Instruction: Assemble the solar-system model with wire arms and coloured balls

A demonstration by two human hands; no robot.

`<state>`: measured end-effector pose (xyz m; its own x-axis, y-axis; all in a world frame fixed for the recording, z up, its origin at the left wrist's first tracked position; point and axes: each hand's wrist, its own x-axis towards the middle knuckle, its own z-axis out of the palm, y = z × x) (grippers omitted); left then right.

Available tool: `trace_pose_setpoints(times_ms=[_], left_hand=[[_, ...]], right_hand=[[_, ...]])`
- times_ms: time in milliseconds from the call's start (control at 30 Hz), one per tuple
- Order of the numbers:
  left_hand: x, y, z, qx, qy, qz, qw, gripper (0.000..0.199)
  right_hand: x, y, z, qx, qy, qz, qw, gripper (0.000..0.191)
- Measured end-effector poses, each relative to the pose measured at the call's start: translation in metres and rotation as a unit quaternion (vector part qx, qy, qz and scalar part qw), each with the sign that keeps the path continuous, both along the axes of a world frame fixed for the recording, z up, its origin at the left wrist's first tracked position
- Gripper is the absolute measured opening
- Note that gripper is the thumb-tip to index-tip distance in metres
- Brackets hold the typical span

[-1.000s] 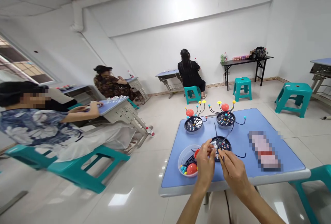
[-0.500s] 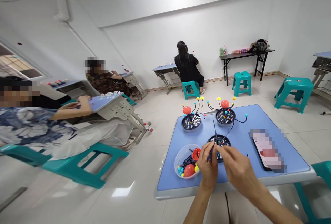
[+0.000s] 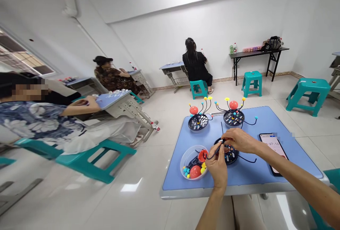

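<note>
My left hand [image 3: 217, 164] is closed around dark curved rods [image 3: 211, 157] of a planet model, held over a round black base [image 3: 231, 157] with printed dots. My right hand [image 3: 239, 140] pinches at the point where the rods meet, its fingertips touching those of my left hand. One thin rod stands up from between the hands; another bends out to the right over the table. What exactly the fingertips grip is partly hidden. Left of my hands, a clear plastic bowl [image 3: 181, 164] holds red, yellow and blue balls and dark parts.
Two planet models, a left one [image 3: 198, 122] and a right one [image 3: 233, 117], stand at the back of the blue table [image 3: 175, 184]. A phone [image 3: 275, 152] lies at the right. Teal stools [image 3: 252, 81], other desks and several seated people surround the table.
My right hand has moved up and over the base, with its forearm now reaching across from the right. The rods in my hands have turned. The camera view has shifted slightly.
</note>
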<state>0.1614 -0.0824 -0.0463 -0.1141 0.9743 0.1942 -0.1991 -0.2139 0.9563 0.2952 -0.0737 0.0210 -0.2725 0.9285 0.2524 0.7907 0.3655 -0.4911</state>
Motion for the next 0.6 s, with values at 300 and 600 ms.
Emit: trace_pose_setpoints(times_ms=[300, 600], left_hand=[[0.005, -0.004, -0.004, -0.084, -0.072, -0.007, 0.994, 0.035], [0.013, -0.008, -0.014, -0.185, -0.231, -0.015, 0.955, 0.033]], right_hand=[[-0.002, 0.004, -0.008, -0.018, -0.011, -0.001, 1.0, 0.025], [-0.001, 0.008, -0.011, -0.066, -0.072, 0.037, 0.995, 0.021]])
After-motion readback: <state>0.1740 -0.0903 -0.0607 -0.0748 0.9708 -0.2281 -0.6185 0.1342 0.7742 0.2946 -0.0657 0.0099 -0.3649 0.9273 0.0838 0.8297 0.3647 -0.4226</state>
